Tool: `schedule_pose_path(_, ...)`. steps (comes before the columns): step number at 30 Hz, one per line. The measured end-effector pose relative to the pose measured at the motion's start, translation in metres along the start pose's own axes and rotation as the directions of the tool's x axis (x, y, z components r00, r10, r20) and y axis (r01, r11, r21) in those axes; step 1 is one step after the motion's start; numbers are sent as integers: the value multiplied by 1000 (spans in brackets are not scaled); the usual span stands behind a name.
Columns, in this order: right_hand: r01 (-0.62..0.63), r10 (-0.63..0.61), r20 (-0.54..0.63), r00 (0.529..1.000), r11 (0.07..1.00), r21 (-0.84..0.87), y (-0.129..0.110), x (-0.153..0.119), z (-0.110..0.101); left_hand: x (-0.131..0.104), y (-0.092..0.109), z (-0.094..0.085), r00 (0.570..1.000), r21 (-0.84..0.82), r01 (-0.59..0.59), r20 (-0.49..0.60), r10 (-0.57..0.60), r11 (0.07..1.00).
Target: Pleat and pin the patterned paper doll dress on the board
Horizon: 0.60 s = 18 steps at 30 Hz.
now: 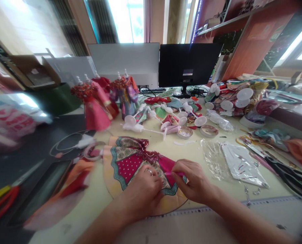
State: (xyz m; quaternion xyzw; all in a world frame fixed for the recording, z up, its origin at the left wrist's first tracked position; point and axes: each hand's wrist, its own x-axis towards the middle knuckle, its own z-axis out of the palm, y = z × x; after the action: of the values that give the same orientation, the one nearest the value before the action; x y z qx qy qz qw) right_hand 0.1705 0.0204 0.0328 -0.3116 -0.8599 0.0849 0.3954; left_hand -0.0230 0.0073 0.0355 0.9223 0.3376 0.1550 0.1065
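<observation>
A small patterned doll skirt (130, 169) in magenta, cream and teal lies fanned out on the pale table, gathered at its top. My left hand (147, 184), with a ring on one finger, is closed and rests over the skirt's lower middle; whatever its fingers grip is hidden. Just right of it, my right hand (190, 179) pinches a thin pink strip (169, 173) that reaches toward the left fingers. Whether it is ribbon or a slim tool, I cannot tell. Both hands are close together above the cloth.
Dressed doll stands (96, 110) rise at the back left. White doll stands (189, 108), cloth pieces and tape rolls (209, 131) lie behind the skirt. Black-handled scissors (285, 169) and a plastic packet (242, 164) are right; yellow-and-red scissors (7, 200) are left. A ruler (204, 209) runs in front.
</observation>
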Motion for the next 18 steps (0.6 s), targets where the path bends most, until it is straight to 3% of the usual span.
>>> schedule_pose_path(9,-5,4,-39,999,999,-34,0,0,-1,2,4,0,1000,-32,-18,7,18,999)
schedule_pose_path(13,-8,3,-49,999,994,-105,2,-1,1,0,-1,12,997,-55,-43,-59,40,998)
schedule_pose_path(15,-9,2,-52,999,990,-142,4,-1,2,0,-6,17,986,-55,-69,-158,60,996)
schedule_pose_path(18,-2,-7,-52,999,984,-177,6,-1,3,3,-13,20,975,53,-148,-161,154,988)
